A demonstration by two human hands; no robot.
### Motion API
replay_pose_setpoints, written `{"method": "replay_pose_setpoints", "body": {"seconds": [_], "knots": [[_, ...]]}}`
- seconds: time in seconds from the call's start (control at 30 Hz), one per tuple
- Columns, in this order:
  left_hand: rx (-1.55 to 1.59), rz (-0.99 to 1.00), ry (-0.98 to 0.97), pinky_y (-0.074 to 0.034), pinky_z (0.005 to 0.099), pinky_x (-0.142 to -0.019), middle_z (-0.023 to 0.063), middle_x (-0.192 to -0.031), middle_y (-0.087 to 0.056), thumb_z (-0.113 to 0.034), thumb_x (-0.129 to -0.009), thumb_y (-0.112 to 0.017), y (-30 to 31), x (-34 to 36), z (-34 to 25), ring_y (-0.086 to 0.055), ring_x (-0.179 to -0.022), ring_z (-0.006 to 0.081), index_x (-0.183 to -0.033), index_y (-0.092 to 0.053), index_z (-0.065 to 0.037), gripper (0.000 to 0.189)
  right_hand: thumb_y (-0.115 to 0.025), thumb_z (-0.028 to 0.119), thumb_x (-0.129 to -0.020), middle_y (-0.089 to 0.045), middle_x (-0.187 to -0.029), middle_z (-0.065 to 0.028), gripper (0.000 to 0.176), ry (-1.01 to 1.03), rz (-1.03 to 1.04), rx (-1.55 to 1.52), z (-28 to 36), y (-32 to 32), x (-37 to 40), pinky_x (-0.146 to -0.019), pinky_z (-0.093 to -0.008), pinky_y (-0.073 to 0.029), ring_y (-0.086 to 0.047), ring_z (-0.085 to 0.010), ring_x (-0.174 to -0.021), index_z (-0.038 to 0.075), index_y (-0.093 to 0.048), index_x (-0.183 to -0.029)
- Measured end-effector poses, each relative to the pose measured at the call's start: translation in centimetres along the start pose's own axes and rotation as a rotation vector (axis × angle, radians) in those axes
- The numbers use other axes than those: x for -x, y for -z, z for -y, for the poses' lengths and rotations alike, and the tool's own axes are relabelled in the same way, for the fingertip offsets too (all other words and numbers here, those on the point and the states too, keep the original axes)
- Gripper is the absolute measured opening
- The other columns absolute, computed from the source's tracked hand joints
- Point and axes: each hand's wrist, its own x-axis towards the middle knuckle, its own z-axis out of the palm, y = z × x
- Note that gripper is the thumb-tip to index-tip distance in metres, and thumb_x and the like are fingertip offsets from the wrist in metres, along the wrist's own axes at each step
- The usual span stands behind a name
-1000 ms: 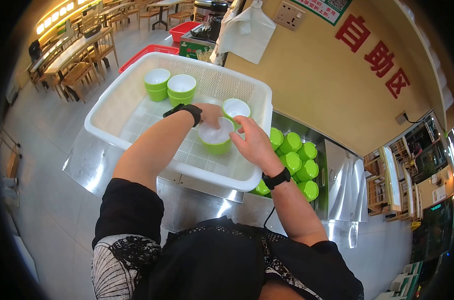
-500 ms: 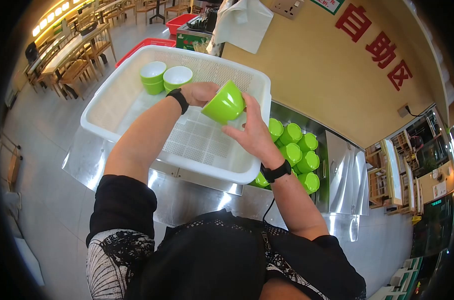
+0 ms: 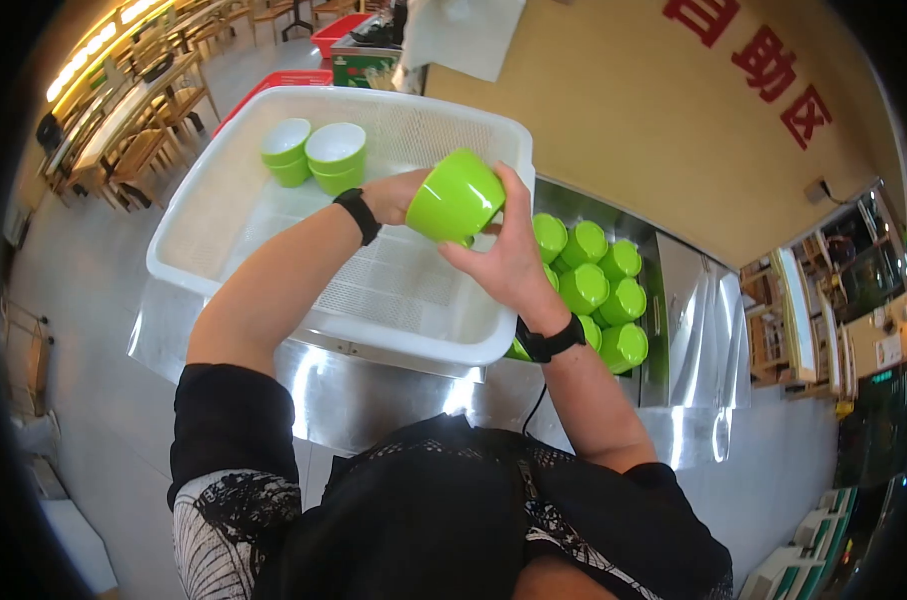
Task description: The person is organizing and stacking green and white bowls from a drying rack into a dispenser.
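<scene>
A glossy green bowl (image 3: 458, 197) is held tilted above the white plastic basket (image 3: 164, 225), its outer side facing me. My right hand (image 3: 512, 245) grips it from the right, thumb low and fingers at the upper edge. My left hand (image 3: 398, 196) has hold of it from the left, its fingers hidden behind the bowl. At the basket's far left, green bowls with white insides (image 3: 337, 148) stand in two short stacks, open side up. Several green bowls (image 3: 585, 289) sit upside down in a metal recess to the right of the basket.
The basket rests on a steel counter (image 3: 374, 385). A yellow wall (image 3: 614, 120) with red lettering rises behind the recess. Red baskets (image 3: 284, 80) and a green box (image 3: 364, 68) stand beyond the far rim. Wooden tables and chairs (image 3: 139, 120) fill the far left.
The held bowl has turned slightly in both hands, showing more of its side and base. The view has shifted a little; the stacks in the basket stay put.
</scene>
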Motion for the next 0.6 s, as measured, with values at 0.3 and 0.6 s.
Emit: {"method": "replay_pose_setpoints", "body": {"seconds": [0.3,0.6], "knots": [[-0.295,-0.404,0.085,-0.056,0.0365,-0.087,0.0077,-0.126,-0.066,-0.052,-0.098,-0.059,1.9,-1.7,-0.1,-0.064,-0.113,0.0187,-0.133,-0.058,-0.009,0.055,-0.075,0.012,-0.086,-0.056,-0.126,-0.0101,0.068,-0.159,-0.464,-0.542,-0.5,5.8,1.8,-0.097,-0.0365,-0.051,-0.058,-0.0221,-0.114,0.005,-0.036,-0.141],[-1.585,-0.865,-0.254,-0.048,0.0440,-0.101,0.0170,-0.132,-0.061,-0.034,-0.096,-0.065,8.7,-2.0,5.7,-0.061,-0.118,0.0344,-0.132,-0.057,-0.004,0.047,-0.083,0.021,-0.081,-0.054,-0.129,-0.0153,0.085,-0.653,-0.580,-0.187,-6.4,14.4,9.2,-0.090,-0.0348,-0.053,-0.060,-0.0233,-0.109,-0.001,-0.031,-0.145]]}}
